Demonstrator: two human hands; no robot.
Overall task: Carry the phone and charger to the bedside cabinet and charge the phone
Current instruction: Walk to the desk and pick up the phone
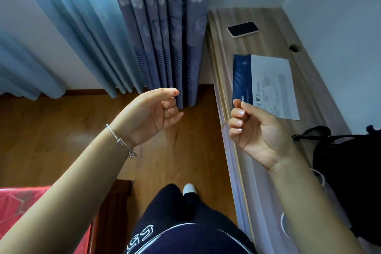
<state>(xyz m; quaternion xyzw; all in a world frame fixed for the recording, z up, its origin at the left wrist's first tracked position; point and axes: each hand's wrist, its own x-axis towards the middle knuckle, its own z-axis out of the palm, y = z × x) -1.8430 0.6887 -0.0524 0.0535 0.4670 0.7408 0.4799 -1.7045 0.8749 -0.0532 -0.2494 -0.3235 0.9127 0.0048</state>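
A black phone (242,29) in a pale case lies screen up at the far end of the wooden desk (274,16) on my right. My left hand (151,115) is raised over the floor, palm up, fingers curled into the palm and holding nothing. My right hand (255,130) hovers at the desk's near edge, palm up, its fingers curled with the thumb against the forefinger, also holding nothing. A thin white cord (320,177) shows beside the black bag; I cannot tell whether it is the charger.
A blue and white printed sheet (266,86) lies mid-desk, with a cable hole (293,47) behind it. A black bag (350,171) fills the near desk. Patterned curtains (165,37) hang ahead, and a red bed cover (20,208) sits lower left on the wood floor (61,140).
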